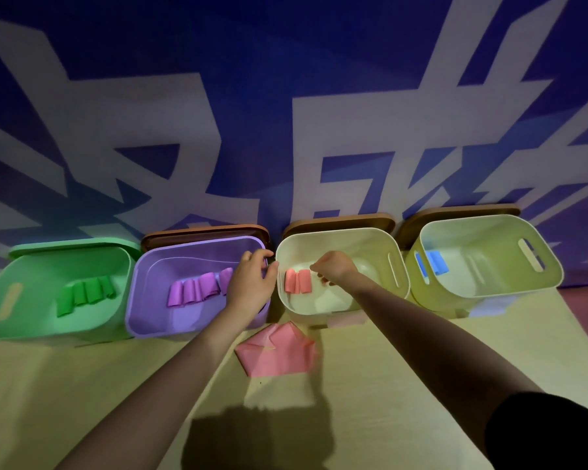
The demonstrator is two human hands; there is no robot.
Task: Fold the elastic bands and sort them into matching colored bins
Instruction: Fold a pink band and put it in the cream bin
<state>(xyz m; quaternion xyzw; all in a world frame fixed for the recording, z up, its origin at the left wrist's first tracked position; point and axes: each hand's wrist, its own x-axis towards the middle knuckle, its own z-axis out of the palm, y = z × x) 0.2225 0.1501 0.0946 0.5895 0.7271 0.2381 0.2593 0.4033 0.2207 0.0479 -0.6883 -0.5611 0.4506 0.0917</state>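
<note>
Behind the tabletop (82, 385), a blue wall with large white characters was seen. Four bins were ranged along it. Folded green bands (84, 295) lay in the green bin (0, 320), folded purple bands (197, 288) in the purple bin (143, 320), folded pink bands (297, 281) in the cream bin (399, 266), and a blue band (433, 262) in the yellow-green bin (540, 266). The left hand (250, 286), fingers relaxed, was rested at the purple bin's rim. The right hand (335, 268) was curled inside the cream bin; whether a band was pinched could not be told. Pink bands (275, 351) remained unfolded on the tabletop, so sorting was judged largely done.
</note>
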